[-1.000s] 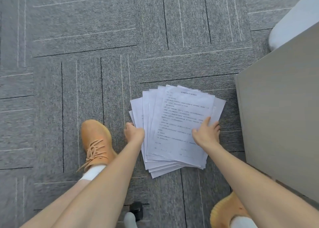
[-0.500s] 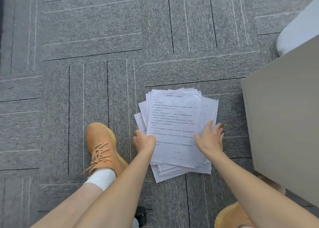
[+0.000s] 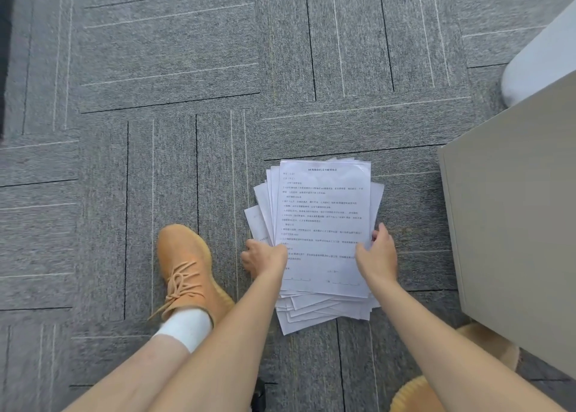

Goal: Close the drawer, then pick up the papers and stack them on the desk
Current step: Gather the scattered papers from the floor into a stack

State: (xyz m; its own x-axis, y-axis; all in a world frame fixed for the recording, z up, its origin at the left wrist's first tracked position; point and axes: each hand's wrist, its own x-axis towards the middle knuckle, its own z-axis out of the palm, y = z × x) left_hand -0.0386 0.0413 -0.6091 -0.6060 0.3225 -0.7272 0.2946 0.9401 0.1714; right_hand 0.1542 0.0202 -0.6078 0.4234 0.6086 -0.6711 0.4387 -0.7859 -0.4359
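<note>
Both hands are gripping the loose pile of white printed papers point(image 3: 321, 224) lying on the grey carpet floor point(image 3: 171, 84). The left hand point(image 3: 265, 256) is clutching its left edge, the right hand point(image 3: 378, 254) its right edge, beside the beige cabinet point(image 3: 514, 224).

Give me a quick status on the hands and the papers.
Left hand and right hand grip the sides of the white printed paper stack. Stack on grey carpet, edges uneven. Nothing blocking.

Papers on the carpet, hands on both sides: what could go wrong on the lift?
1. The papers are not squared: lower sheets fan out at the left and bottom edges, so some may slip out when lifted.
2. The left hand and right hand hold only the near half; the far end could droop or bend.
3. The cabinet stands close on the right and could catch the sheets.
</note>
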